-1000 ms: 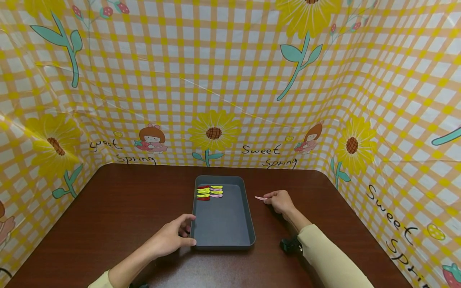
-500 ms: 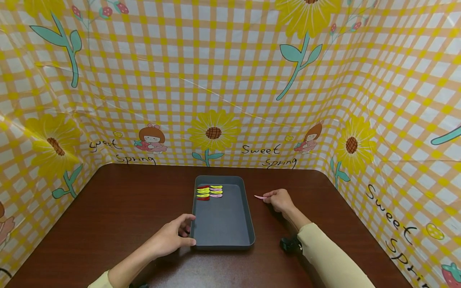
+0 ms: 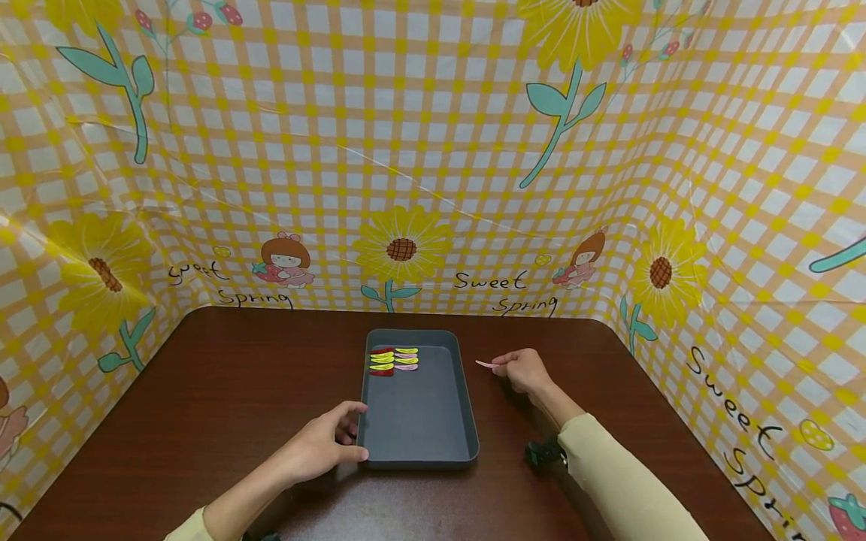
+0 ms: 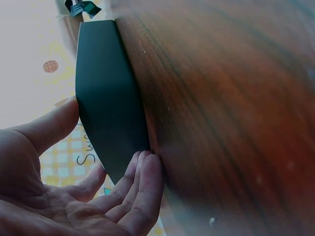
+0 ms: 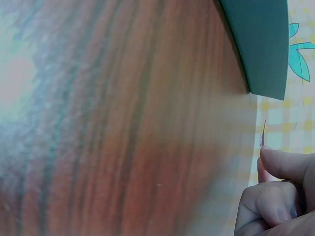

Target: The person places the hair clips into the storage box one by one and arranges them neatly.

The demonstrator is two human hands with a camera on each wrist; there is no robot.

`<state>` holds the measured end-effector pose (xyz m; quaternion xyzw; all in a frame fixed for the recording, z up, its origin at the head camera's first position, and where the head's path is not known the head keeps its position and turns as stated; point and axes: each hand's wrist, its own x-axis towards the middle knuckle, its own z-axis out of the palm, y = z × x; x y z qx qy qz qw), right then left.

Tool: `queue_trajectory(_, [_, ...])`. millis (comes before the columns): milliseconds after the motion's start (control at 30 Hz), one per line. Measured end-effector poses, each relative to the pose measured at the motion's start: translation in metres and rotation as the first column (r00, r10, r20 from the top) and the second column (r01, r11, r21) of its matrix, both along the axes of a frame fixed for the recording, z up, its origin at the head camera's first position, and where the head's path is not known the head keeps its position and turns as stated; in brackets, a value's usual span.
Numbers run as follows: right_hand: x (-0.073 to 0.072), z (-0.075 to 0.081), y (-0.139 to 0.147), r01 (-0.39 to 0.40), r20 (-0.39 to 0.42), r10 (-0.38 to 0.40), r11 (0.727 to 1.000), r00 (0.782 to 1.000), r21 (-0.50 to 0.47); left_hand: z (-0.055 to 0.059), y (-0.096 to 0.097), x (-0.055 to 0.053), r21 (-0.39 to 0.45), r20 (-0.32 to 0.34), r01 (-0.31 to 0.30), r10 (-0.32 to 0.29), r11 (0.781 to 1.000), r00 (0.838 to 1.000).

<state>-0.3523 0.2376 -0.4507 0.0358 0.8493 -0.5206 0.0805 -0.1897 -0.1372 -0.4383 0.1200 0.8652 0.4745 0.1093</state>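
A grey rectangular tray [image 3: 416, 421] lies on the table with several snap hair clips [image 3: 395, 361] in two columns at its far left. The clips are red, yellow and pink. My left hand [image 3: 325, 443] touches the tray's left side near the front corner. In the left wrist view, its thumb [image 4: 64, 118] meets the upper edge and several fingertips [image 4: 151, 172] rest low against the outer wall. Right of the tray, my right hand [image 3: 524, 370] pinches a pink hair clip [image 3: 483, 364] between thumb and finger. That clip appears as a thin sliver in the right wrist view.
The dark brown wooden table [image 3: 271, 368] reaches back to a checked cloth [image 3: 433, 150] with sunflowers, which hangs behind and along both sides. A dark device [image 3: 541, 456] sits at the right wrist.
My right hand has risen slightly and shifted a little left toward the tray with the pink hair clip. My left hand, the tray and the clips in it stay put.
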Motion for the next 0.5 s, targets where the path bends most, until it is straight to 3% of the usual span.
queue_trajectory(500, [-0.003,0.018,-0.01,-0.004,-0.005,0.004,1.0,1.0,0.003,0.0,0.0,0.0,-0.003,0.002,0.001,-0.001,1.0,1.0])
